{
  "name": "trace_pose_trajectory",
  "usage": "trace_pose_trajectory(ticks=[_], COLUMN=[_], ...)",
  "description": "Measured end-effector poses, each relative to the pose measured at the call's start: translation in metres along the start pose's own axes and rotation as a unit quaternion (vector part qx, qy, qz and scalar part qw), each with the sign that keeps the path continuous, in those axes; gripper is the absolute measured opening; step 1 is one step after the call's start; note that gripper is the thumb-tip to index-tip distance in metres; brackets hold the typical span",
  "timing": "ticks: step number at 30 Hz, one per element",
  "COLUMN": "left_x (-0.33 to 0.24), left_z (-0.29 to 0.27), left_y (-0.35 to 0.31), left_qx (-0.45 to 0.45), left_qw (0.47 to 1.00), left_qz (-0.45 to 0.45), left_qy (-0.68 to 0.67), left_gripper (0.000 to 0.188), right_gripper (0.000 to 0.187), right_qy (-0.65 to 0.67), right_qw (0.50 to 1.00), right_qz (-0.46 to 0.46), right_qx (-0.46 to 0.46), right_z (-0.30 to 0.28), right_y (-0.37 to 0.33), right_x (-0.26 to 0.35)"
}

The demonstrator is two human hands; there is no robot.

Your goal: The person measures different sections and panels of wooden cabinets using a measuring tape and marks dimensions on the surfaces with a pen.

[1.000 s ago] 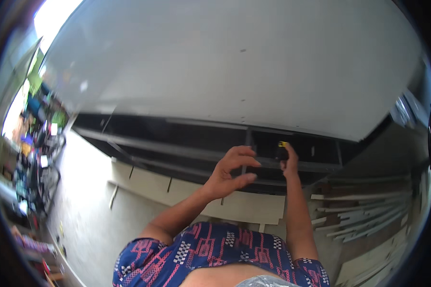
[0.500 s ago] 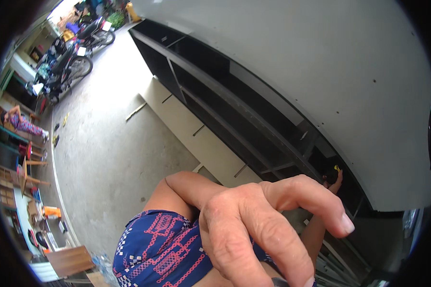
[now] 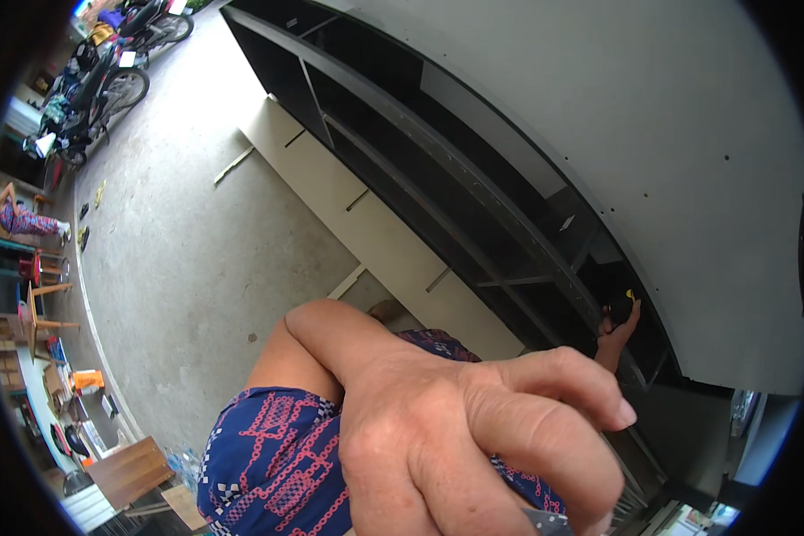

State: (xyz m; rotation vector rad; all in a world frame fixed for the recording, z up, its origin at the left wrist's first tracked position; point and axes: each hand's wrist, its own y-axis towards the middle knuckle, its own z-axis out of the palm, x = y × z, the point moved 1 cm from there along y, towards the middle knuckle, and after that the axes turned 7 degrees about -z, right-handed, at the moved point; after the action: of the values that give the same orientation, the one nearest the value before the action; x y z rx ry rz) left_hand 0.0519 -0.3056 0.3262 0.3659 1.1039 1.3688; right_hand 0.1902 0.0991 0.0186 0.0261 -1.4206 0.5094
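Observation:
My left hand (image 3: 447, 429) fills the lower middle, very close. Its fingers are curled, and a small grey, speckled edge shows beneath them, too little to name. Farther right, my right hand (image 3: 618, 338) reaches inside a long black cabinet frame (image 3: 473, 198). It grips a small dark tool with a yellow part (image 3: 628, 302); its exact kind is unclear. The cabinet has several dark compartments, and a large pale panel (image 3: 670, 107) with small holes covers its right side. A cream board (image 3: 330, 188) with dark slots runs along the cabinet's lower left edge.
A short pale strip (image 3: 234, 166) lies on the concrete floor (image 3: 188, 232). Parked motorcycles (image 3: 107, 85) are at the upper left. Another person (image 3: 31, 219) in patterned clothes is at the left edge, above wooden furniture (image 3: 40, 313). A brown board (image 3: 132, 472) is at the lower left.
My view has shifted, so the cabinet and motorcycles sit higher. My left hand has moved slightly left in view. The right hand still grips the dark and yellow tool.

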Motion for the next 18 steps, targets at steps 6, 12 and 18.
trace_pose_trajectory(ticks=[6, 12, 18], left_x=[0.012, 0.040, 0.047], left_z=[-0.007, -0.004, -0.005], left_y=[0.004, -0.006, 0.010], left_qx=[0.116, 0.173, 0.406], left_qw=[0.993, 0.979, 0.875], left_qz=[-0.009, 0.032, -0.161], left_qy=[-0.022, -0.105, -0.206], left_gripper=[0.024, 0.019, 0.013], right_gripper=[0.052, 0.047, 0.043], right_qy=[-0.018, 0.011, 0.074], right_qw=[1.000, 0.999, 0.997], right_qz=[-0.010, -0.025, 0.006], right_qx=[-0.021, -0.034, -0.032], right_z=[0.002, 0.001, -0.016], right_y=[0.001, -0.011, 0.012], right_x=[0.002, 0.012, -0.005])
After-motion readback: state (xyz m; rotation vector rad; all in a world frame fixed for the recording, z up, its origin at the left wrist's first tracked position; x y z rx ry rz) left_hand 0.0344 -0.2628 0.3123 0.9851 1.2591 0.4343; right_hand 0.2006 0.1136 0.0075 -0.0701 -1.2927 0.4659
